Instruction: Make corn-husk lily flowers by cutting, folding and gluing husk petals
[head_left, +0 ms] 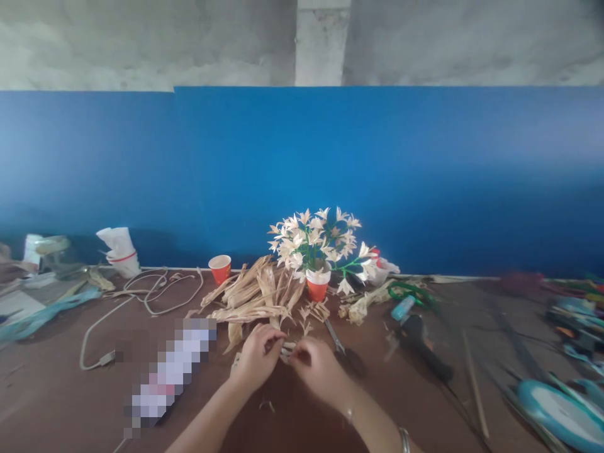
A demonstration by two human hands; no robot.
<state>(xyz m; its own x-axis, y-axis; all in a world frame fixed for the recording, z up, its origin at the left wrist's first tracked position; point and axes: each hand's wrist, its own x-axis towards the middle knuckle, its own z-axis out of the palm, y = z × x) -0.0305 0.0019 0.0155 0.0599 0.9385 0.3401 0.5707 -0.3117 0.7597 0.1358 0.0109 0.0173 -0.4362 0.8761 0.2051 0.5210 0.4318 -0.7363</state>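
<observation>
My left hand [258, 360] and my right hand [319, 370] are close together over the table, fingertips pinched. Between them is a small pale piece [285, 351], partly hidden by the fingers; its exact kind cannot be made out. Just beyond lie loose dried corn husks [257, 290] and small husk petals [306, 324]. Behind stands an orange paper cup [318, 289] holding white husk flowers [314, 239] on green stems. A pair of scissors [336, 340] lies beyond my right hand, its handles dark and blurred.
To the left are a pixelated strip [172, 371], a white cable [87, 340] and another orange cup [220, 269]. On the right lie a dark glue gun [425, 349], a thin stick [474, 384] and a blue-rimmed roll [542, 402]. A blue partition [302, 157] closes off the back.
</observation>
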